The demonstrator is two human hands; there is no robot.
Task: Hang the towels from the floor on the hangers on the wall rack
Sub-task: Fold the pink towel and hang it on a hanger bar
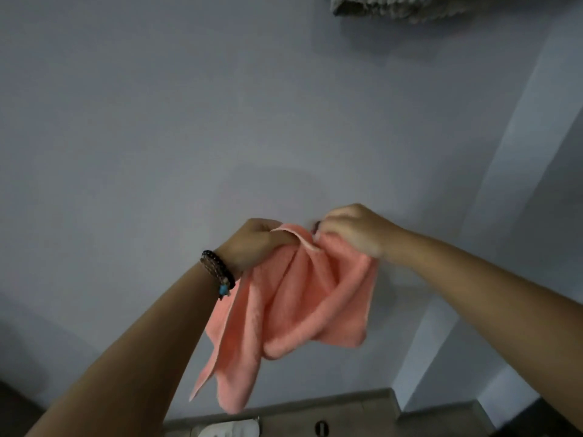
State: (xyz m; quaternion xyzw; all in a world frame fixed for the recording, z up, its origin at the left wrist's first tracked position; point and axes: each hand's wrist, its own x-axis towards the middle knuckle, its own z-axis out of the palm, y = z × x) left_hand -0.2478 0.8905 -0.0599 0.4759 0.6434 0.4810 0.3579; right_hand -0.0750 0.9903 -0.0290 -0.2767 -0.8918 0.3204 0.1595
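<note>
A salmon-pink towel (293,298) hangs in folds in front of the pale wall, held up at its top edge by both hands. My left hand (255,244), with a beaded bracelet on the wrist, grips the top edge on the left. My right hand (350,230) pinches the same edge just to the right, its fingers curled over the cloth. The two hands are close together. At the very top right a grey textured towel (388,6) hangs on the wall, only its lower edge in view. No hanger or rack shows.
The pale wall (189,121) fills most of the view, with a projecting corner (492,216) on the right. At the bottom runs a beige skirting (315,408), and a white object (230,428) lies on the floor below the towel.
</note>
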